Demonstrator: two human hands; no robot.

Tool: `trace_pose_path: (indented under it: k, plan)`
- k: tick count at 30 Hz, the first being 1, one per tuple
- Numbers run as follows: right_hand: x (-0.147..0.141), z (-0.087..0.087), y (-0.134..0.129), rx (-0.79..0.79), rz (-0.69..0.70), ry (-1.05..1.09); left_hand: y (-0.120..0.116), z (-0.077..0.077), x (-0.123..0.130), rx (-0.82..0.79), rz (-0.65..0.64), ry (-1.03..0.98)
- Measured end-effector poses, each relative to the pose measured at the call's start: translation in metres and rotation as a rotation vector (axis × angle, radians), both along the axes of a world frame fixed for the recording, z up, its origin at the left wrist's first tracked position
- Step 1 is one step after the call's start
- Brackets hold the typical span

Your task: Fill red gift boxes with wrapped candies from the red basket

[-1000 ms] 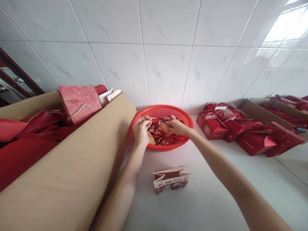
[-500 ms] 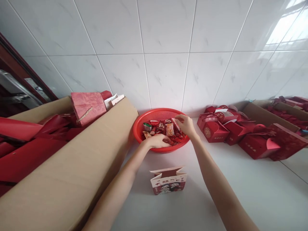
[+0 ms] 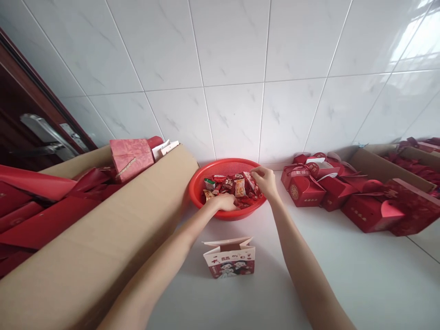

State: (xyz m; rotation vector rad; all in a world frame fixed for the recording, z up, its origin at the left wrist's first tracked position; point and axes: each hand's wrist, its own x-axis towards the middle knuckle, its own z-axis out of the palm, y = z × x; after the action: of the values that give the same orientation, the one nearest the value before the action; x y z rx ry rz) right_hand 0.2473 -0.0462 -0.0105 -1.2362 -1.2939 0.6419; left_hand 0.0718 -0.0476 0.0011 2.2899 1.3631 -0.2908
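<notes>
A red plastic colander full of wrapped sweets stands against the tiled wall. Inside its near side, my left hand reaches down among the sweets with its fingers curled; the fingertips are partly hidden, and what they hold does not show. Over the right rim, my right hand pinches the edge of a red-and-white wrapped sweet. In front of the colander a small paper gift bag stands upright with its top open. It has a white upper band and a red lower part with cartoon figures.
On the left, a long cardboard box holds red gift bags. Several red gift boxes sit at the right, with another cardboard carton behind them. A door handle shows at far left.
The view has shifted slightly, so the gift bag appears further left. My left hand's fingers have sunk in and closed more among the sweets. My right hand stays at the right rim.
</notes>
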Motion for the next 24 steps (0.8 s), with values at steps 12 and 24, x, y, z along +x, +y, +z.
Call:
trace_pose_path:
  k: [12, 24]
  plan:
    - [0.002, -0.003, 0.005, -0.022, 0.032, 0.079, 0.001, -0.002, 0.001, -0.04, 0.033, -0.025]
    - [0.002, -0.001, 0.003, -0.038, 0.02, 0.054, 0.004, -0.014, -0.001, 0.098, 0.107, -0.216]
